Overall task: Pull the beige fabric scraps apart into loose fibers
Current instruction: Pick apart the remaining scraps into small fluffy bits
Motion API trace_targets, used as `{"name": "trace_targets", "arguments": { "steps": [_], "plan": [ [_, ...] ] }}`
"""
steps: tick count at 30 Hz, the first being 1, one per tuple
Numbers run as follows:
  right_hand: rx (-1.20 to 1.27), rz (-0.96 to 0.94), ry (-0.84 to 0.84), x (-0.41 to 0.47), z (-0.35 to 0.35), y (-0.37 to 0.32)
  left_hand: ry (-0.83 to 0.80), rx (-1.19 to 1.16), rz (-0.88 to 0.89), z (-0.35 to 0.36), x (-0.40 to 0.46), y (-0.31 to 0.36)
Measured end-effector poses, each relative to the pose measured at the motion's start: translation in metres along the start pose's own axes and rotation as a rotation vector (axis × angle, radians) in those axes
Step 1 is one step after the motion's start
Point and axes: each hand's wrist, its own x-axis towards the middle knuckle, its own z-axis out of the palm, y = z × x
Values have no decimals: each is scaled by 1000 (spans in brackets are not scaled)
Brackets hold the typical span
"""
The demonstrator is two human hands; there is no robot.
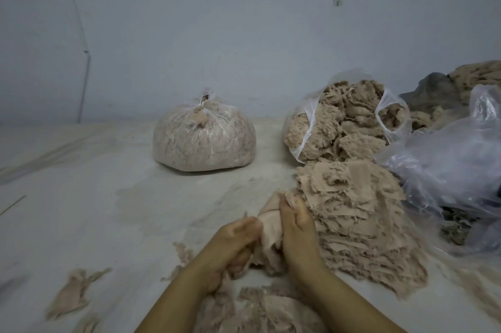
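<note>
A beige fabric scrap is bunched between both hands, low and centre. My left hand grips its left side with curled fingers. My right hand grips its right side, thumb on top. A heap of flat beige fabric scraps lies just right of my right hand. Pulled loose fibers pile up under my forearms at the bottom edge. A few loose shreds lie at the lower left.
A tied clear bag of fibers stands at the back centre. An open clear bag of beige scraps leans at the back right. Crumpled clear plastic lies on the right. The pale floor meets a grey wall.
</note>
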Motion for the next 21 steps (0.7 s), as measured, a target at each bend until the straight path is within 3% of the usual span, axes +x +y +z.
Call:
{"name": "trace_targets", "arguments": {
  "steps": [5, 9, 13, 16, 21],
  "plan": [
    [-15, 9, 44, -1, -1, 4, 96, 78, -76, -6, 4, -2],
    [7, 22, 173, 6, -3, 6, -11, 179, -56, -3, 8, -3],
    [34, 46, 200, 13, -1, 3, -106, 237, 33, 7, 7, 0],
    [-19, -4, 185, 18, -1, -1, -23, 338, 77, 7, 5, -1],
    [-179, -60, 22, 30, -7, -10, 137, 475, 188, -8, 7, -9]
  ]
}}
